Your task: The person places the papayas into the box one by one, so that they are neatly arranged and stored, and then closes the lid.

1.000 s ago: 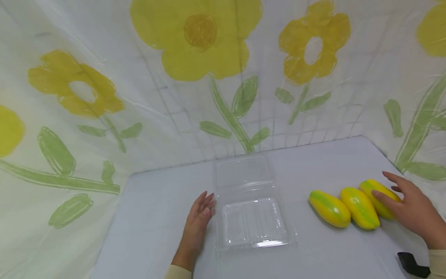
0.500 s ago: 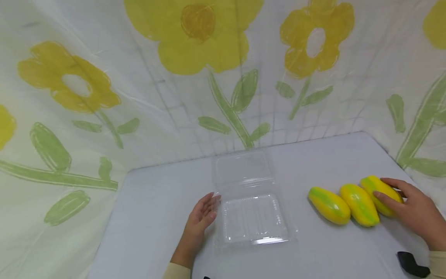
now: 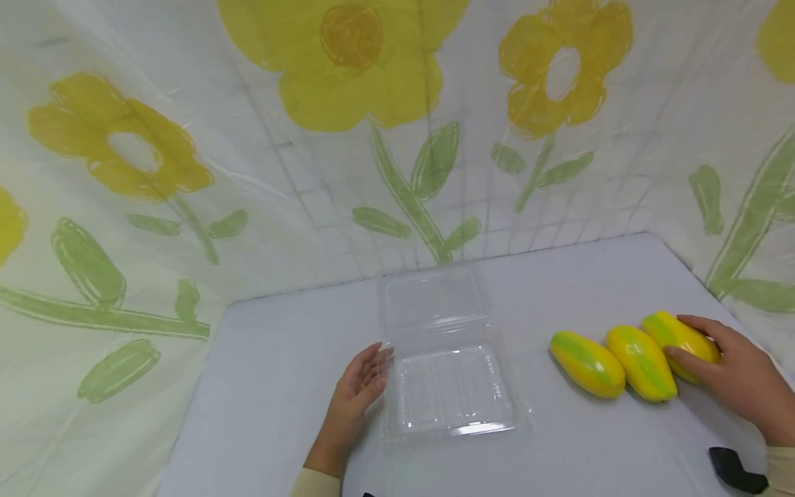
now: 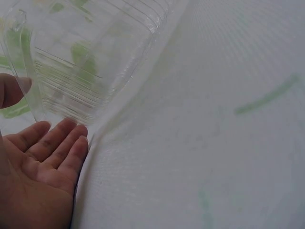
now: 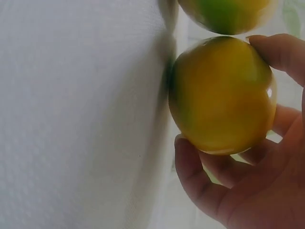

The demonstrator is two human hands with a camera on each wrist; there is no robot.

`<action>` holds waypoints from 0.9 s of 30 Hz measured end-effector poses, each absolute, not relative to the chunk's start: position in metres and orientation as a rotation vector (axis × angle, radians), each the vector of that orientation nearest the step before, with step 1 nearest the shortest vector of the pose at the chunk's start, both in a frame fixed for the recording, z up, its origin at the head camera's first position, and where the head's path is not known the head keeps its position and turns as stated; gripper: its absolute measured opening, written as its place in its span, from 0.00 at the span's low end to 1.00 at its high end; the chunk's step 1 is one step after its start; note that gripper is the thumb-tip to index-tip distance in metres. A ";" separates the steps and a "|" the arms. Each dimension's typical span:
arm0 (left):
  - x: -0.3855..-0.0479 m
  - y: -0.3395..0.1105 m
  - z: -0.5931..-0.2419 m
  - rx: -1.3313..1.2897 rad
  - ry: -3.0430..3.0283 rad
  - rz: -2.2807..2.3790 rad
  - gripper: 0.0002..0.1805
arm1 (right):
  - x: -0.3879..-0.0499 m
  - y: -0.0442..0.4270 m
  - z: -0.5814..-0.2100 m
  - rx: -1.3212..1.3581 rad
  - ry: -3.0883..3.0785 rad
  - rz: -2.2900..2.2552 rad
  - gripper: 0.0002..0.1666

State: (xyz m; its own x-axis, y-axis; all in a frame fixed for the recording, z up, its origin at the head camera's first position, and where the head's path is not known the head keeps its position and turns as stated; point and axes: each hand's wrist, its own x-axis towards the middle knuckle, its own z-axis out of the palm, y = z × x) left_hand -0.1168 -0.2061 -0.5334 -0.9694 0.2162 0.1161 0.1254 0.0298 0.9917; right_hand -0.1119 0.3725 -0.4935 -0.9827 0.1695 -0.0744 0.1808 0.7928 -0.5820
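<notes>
On the right side of the table, my right hand (image 3: 739, 373) grips the rightmost yellow-green papaya (image 3: 673, 339), thumb on one side and fingers curled round the other. The right wrist view shows that papaya (image 5: 221, 98) end-on, low against the table surface. Two more papayas, the middle one (image 3: 642, 362) and the left one (image 3: 586, 364), lie in a row beside it. My left hand (image 3: 357, 386) rests at the left edge of a clear plastic clamshell box (image 3: 456, 390), its fingers loosely extended. The box's lid (image 3: 435, 300) lies folded back, away from me.
A white-covered table (image 3: 273, 386) ends at a hanging sheet (image 3: 298, 235) printed with yellow flowers. A black object (image 3: 735, 471) is near my right wrist. A small dark tip (image 3: 368, 494) shows at the bottom edge.
My right hand has closed round the rightmost papaya, its fingers coming down over the far side. My left hand has shifted slightly to the box's edge, fingers spreading a little. The view tilted slightly.
</notes>
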 end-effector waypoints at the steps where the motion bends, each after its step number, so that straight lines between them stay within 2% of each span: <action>1: -0.117 -0.206 -0.534 0.361 2.207 2.110 0.33 | -0.112 0.372 -0.493 0.288 2.960 -0.963 0.49; 27: -0.117 -0.207 -0.535 0.417 2.206 2.132 0.35 | -0.103 0.350 -0.461 0.247 3.186 -1.026 0.44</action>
State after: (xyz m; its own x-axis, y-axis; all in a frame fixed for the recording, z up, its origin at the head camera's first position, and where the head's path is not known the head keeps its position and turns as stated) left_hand -0.1173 -0.2069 -0.5353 -0.9627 0.2231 0.1528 0.1603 0.0157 0.9869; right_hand -0.1032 0.3498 -0.4606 -0.9664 0.2034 0.1574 0.0733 0.8044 -0.5895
